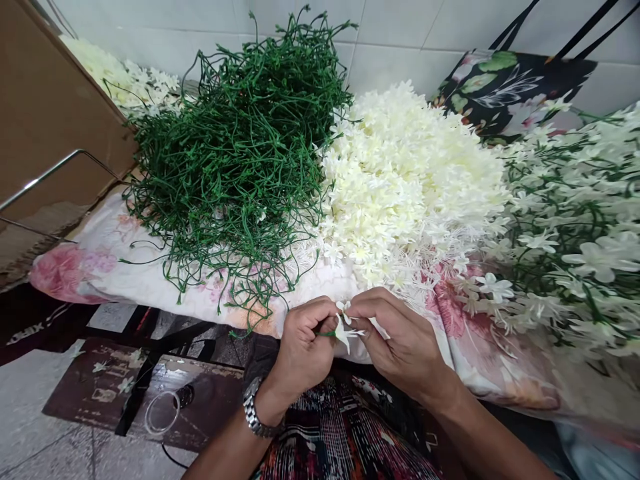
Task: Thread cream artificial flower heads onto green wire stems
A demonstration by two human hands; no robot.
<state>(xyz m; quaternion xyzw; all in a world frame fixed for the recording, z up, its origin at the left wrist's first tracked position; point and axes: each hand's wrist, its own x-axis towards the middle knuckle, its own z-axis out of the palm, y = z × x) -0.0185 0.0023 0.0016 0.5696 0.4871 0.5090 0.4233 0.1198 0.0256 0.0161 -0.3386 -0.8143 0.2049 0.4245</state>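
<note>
My left hand [309, 343], with a metal watch at its wrist, is closed around a green plastic stem whose tip pokes out between the fingers. White artificial flowers [345, 333] sit at the stem's end, between my two hands. The fingers of my right hand [395, 333] pinch a small white blossom there. Beyond my hands lies a big heap of loose cream-white flower heads [400, 180]. A tall tangle of green plastic stems [240, 133] rises to its left. On the right is a pile of white flowers joined to green stems [595, 247].
A floral cloth [95, 267] covers the work surface. Cardboard [60, 120] and a metal rod [45, 177] stand at the left. A black floral bag [520, 93] leans on the tiled wall. Below left, a dark wooden bench [210, 400] carries a clear ring [163, 413].
</note>
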